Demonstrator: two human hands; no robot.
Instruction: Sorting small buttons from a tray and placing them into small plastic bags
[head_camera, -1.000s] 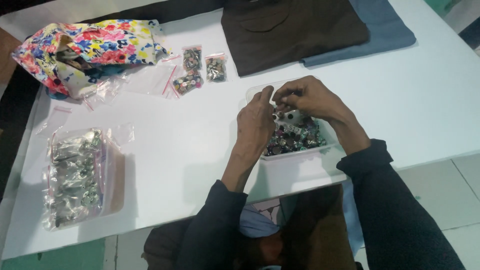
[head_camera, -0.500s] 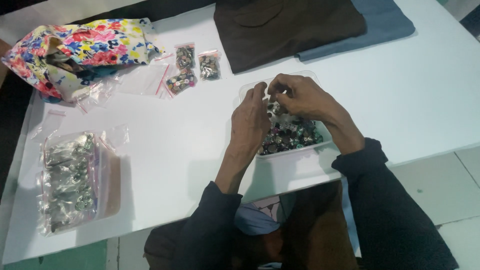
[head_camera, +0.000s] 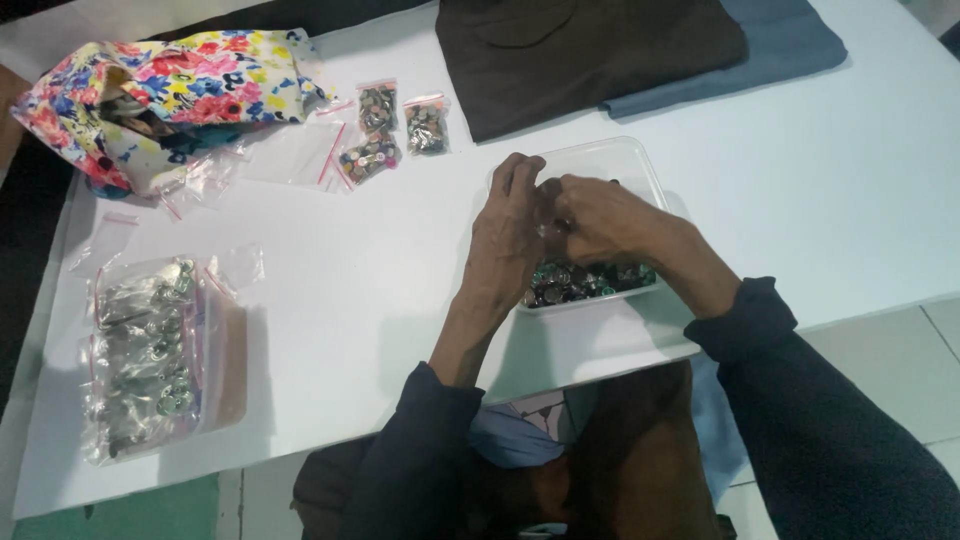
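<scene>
A clear plastic tub (head_camera: 628, 158) holding several small round metal pieces (head_camera: 580, 282) sits on the white table (head_camera: 330, 300) near its front edge. My left hand (head_camera: 510, 235) and my right hand (head_camera: 595, 215) meet over the tub, fingertips together on something small that the fingers hide. I cannot make out what is pinched between them. Both forearms wear dark sleeves.
Three small filled zip bags (head_camera: 392, 128) lie at the back middle beside empty clear bags (head_camera: 290, 155). A floral cloth pouch (head_camera: 160, 95) sits back left. A large bag of metal pieces (head_camera: 140, 355) lies front left. Folded brown cloth (head_camera: 590, 50) and blue cloth (head_camera: 790, 45) lie at the back.
The two hands stay together over the tub, fingers shifting slightly. The view has drifted a little; nothing on the table has moved.
</scene>
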